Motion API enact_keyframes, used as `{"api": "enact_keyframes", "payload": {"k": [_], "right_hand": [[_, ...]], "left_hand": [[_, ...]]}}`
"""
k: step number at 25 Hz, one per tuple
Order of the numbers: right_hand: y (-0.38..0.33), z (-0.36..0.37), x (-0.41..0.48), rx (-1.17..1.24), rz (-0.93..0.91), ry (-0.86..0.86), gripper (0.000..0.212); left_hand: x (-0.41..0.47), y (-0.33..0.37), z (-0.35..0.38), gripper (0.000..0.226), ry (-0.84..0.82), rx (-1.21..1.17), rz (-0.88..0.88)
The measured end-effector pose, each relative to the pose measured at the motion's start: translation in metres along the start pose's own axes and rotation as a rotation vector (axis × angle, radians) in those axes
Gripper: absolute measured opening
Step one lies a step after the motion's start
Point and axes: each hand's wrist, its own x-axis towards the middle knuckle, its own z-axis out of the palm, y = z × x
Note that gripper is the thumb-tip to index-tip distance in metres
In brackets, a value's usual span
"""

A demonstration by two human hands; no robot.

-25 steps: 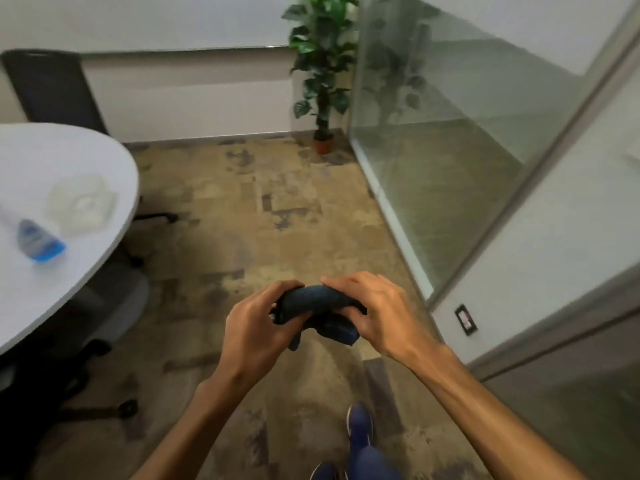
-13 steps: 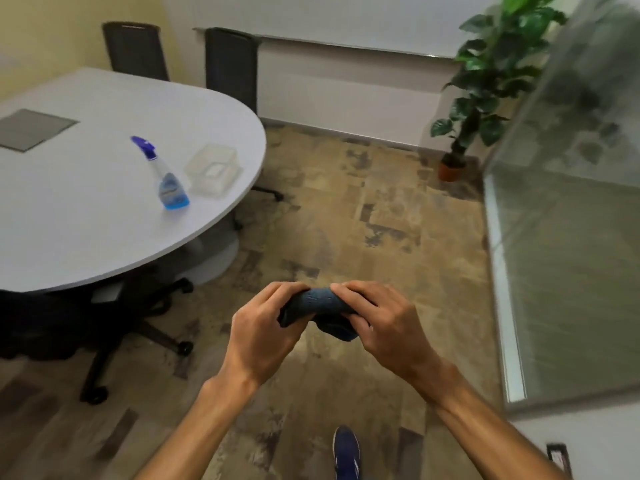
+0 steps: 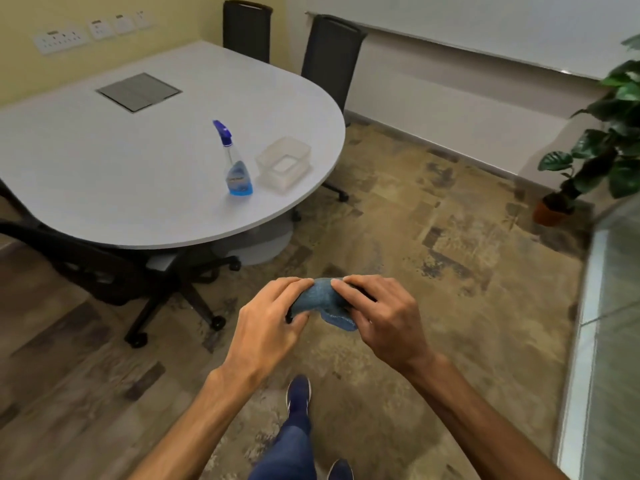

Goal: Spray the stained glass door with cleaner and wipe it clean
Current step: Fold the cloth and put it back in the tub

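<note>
Both your hands are bunched on the blue cloth (image 3: 322, 299) at waist height, left hand (image 3: 266, 327) and right hand (image 3: 384, 320) pinching it with fingers curled over its top, so neither is free. The spray bottle (image 3: 237, 168) stands upright on the white table (image 3: 104, 168), ahead and to your left (just beside a clear tub (image 3: 284, 164)), nearer your left hand, while the glass door (image 3: 620, 306) lies along your right. Freeing the left hand looks the shorter reach.

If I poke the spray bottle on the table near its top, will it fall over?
Probably yes: the spray bottle is tall and narrow, so a high push likely tips it. The blue liquid seems to fill only the bottom, so it is probably light and may slide on the smooth table. It looks like plastic, so likely not fragile.
</note>
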Motion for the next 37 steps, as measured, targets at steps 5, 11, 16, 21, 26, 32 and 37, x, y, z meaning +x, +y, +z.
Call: {"api": "enact_keyframes", "payload": {"k": [5, 11, 16, 21, 26, 32, 37], "right_hand": [[0.034, 0.05, 0.057, 0.003, -0.052, -0.003, 0.03], [0.076, 0.109, 0.14, 0.021, -0.079, 0.001, 0.031], [0.103, 0.15, 0.202, 0.038, -0.076, -0.032, 0.032], [0.133, 0.185, 0.253, 0.043, -0.06, -0.08, 0.036], [0.175, 0.222, 0.297, 0.075, -0.053, -0.122, 0.042], [0.249, 0.266, 0.357, 0.142, -0.091, -0.154, 0.037], [0.313, 0.285, 0.406, 0.204, -0.157, -0.161, 0.035]], "left_hand": [[0.055, -0.048, 0.005, 0.052, 0.015, 0.026, -0.029], [0.138, -0.115, 0.007, 0.052, 0.014, 0.013, -0.048], [0.202, -0.164, 0.005, 0.052, 0.015, -0.007, -0.059], [0.253, -0.201, 0.008, 0.049, 0.012, -0.026, -0.078], [0.305, -0.228, 0.021, 0.048, 0.026, -0.017, -0.142], [0.38, -0.252, 0.053, 0.049, 0.023, -0.032, -0.301], [0.446, -0.266, 0.079, 0.058, -0.024, -0.08, -0.433]]}}
